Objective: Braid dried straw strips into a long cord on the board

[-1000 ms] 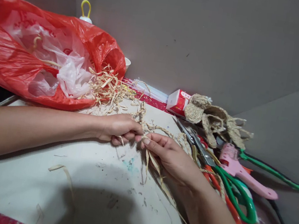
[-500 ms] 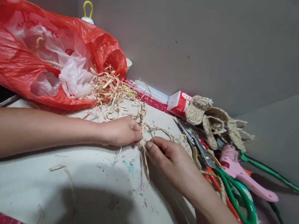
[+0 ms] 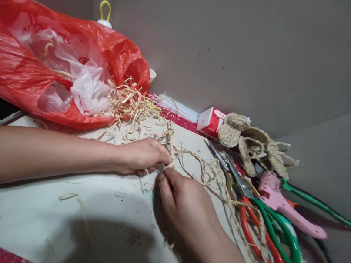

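Note:
My left hand point(image 3: 146, 155) is closed in a pinch on thin pale straw strands at the end of a plaited straw cord point(image 3: 195, 154). Close against its fingertips, my right hand point(image 3: 185, 196) has thumb and forefinger pressed together on the same strands; the exact grip is hidden behind the fingers. From there the straw cord runs right in loose loops across the white board point(image 3: 109, 218) and trails down past the scissors. A heap of loose straw point(image 3: 128, 104) lies just beyond my left hand.
A red plastic bag point(image 3: 15, 77) stands at the back left. Orange-handled scissors point(image 3: 250, 235), green-handled scissors point(image 3: 289, 243), a pink glue gun point(image 3: 279, 199) and green-handled pliers point(image 3: 326, 204) crowd the right side. Behind them are woven straw pieces point(image 3: 256, 143) and a red-and-white box point(image 3: 210, 121).
My right hand has moved left and slightly down, close to my left fingertips. The hanging strand between the hands is now hidden, and more of the cord at right shows.

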A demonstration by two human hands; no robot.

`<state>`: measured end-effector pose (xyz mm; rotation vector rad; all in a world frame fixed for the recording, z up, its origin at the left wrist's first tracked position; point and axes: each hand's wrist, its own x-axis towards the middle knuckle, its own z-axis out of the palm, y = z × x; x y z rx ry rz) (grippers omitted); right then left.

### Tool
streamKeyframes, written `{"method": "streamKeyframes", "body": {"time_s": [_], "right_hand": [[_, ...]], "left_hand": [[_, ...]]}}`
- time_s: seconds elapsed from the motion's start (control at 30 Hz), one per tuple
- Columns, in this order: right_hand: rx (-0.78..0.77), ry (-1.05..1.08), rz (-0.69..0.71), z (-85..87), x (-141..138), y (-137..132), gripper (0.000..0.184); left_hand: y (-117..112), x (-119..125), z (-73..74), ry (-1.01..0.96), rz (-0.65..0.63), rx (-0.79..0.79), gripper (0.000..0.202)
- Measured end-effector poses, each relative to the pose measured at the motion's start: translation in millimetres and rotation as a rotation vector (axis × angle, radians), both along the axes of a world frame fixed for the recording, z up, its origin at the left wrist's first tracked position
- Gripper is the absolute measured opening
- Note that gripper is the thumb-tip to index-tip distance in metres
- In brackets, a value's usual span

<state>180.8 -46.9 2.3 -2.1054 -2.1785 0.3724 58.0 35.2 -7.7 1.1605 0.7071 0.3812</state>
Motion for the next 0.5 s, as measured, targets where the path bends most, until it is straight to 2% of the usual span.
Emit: {"method": "streamKeyframes", "body": {"time_s": [0.13,0.27,0.37,0.43,0.5], "right_hand": [[0.069,-0.26,0.032,1.3,-2.2,-0.3,0.021],[0.067,-0.308,0.117,1.3,-9.2,-6.1,0.018],[-0.044,-0.19,0.23,13.2,-16.2,-21.9,0.016],[-0.19,-0.011,0.318,28.8,-15.8,-35.4,0.014],[-0.295,0.173,0.332,45.9,-7.8,-44.5,0.013]], "left_hand": [[-2.9,0.5,-0.8,-0.049,-0.016,0.001,0.025],[-5.5,2.1,-1.5,0.014,0.049,0.098,0.015],[-4.7,1.7,-1.8,0.041,0.051,0.125,0.014],[-3.4,0.8,-2.1,0.052,0.043,0.141,0.013],[-2.2,-0.1,-2.6,0.057,0.029,0.145,0.012]]}}
